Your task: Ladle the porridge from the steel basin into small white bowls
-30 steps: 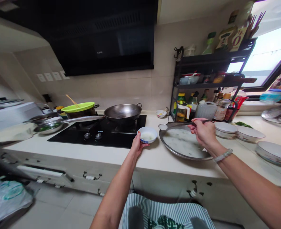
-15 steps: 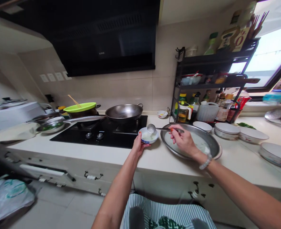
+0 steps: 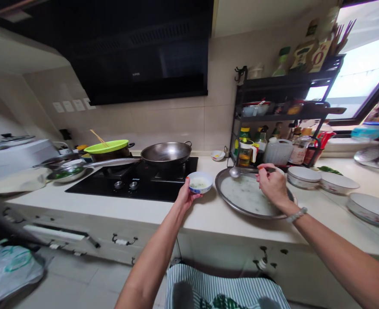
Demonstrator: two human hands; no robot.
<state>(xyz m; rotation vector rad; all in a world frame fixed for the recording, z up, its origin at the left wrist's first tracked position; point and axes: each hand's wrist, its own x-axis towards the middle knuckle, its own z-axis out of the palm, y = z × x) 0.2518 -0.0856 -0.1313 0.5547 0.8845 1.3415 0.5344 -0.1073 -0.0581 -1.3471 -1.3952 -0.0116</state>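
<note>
My left hand (image 3: pixel 187 195) grips a small blue-and-white bowl (image 3: pixel 200 190) by its left side, above the counter beside the stove. Pale liquid with green bits lies in the bowl. My right hand (image 3: pixel 272 185) is closed round the handle of a metal ladle (image 3: pixel 235 172). The ladle's head is over the far left part of a wide metal basin (image 3: pixel 223 201). Milky liquid with darker bits (image 3: pixel 247 193) fills much of this basin. My right hand and wrist hide part of the basin's right side.
A wok (image 3: pixel 166 153) sits on the black stove (image 3: pixel 144 184). Left of it are a pot under a lime-green basin (image 3: pixel 107 146) and a long-handled pan with greens (image 3: pixel 67 173). White bowls (image 3: pixel 339 182) line the right counter. A black rack (image 3: pixel 282 80) holds bottles and bowls.
My right hand has moved right, carrying the ladle from above the small bowl to over the metal basin. The left hand still holds the bowl in about the same place.
</note>
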